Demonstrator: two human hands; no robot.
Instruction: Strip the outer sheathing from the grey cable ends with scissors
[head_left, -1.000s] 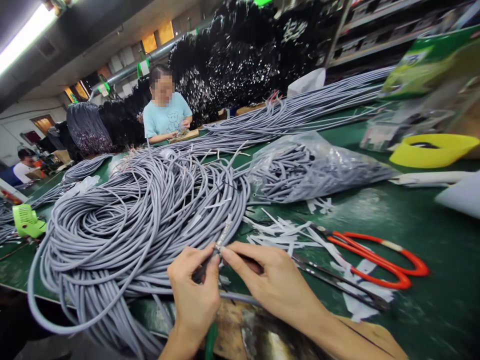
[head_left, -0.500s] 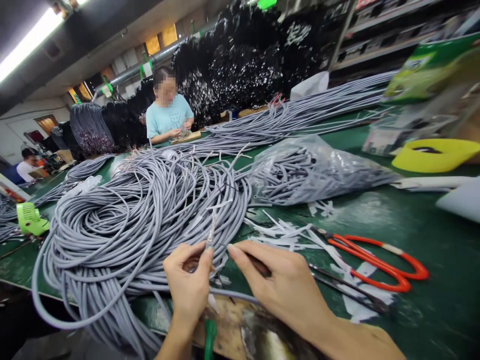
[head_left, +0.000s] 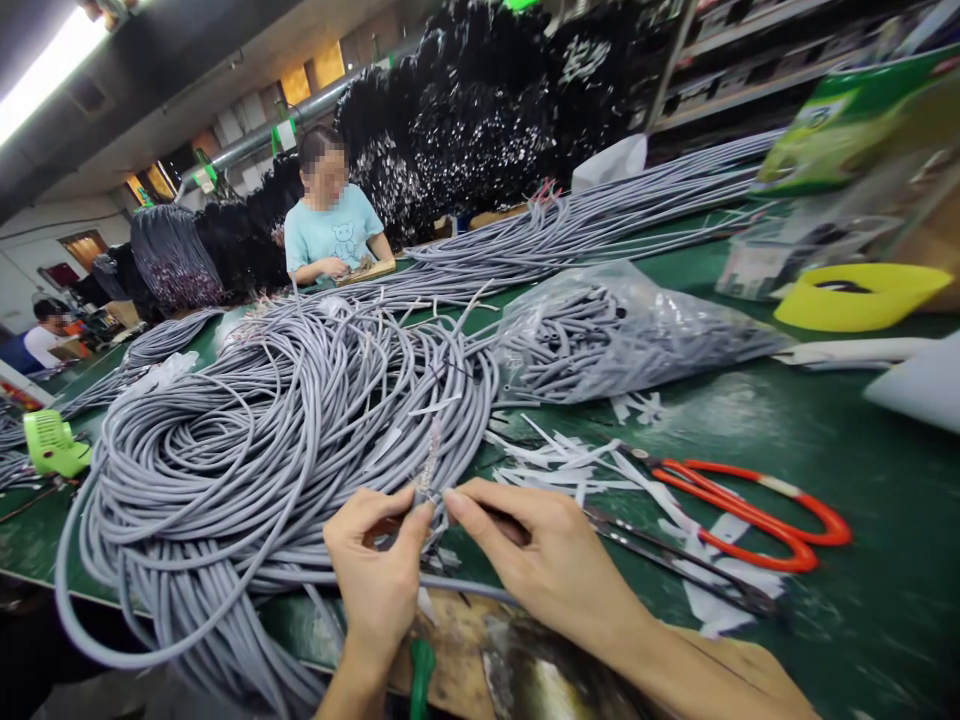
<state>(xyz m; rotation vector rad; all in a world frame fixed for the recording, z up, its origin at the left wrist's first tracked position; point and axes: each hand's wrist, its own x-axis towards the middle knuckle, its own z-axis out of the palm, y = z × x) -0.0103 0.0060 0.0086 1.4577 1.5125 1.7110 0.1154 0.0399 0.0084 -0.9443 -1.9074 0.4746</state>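
Observation:
My left hand (head_left: 376,560) pinches a grey cable near its end, between thumb and forefinger. From that grip the cable's stripped end (head_left: 431,458) points up, with silvery braided shielding bare. Close beside it, my right hand (head_left: 536,545) is closed in a pinch, its fingertips almost at the left thumb. What those right fingers hold, if anything, is hidden or too small to name. Behind and left of both hands lies a large coil of grey cable (head_left: 225,430). Below the hands a length of grey cable crosses a wooden board (head_left: 457,640).
Red-handled scissors (head_left: 750,510) and dark tweezers-like tool (head_left: 682,565) lie on the right among white strips (head_left: 555,465). A clear bag of cable pieces (head_left: 600,335) sits behind them. Across the green table (head_left: 847,430) a co-worker (head_left: 334,230) is seated. A green fan (head_left: 56,443) stands left.
My right hand has moved slightly left, its fingertips now closer to the left thumb and the cable end. The view has shifted a little. The co-worker's hands have moved lower.

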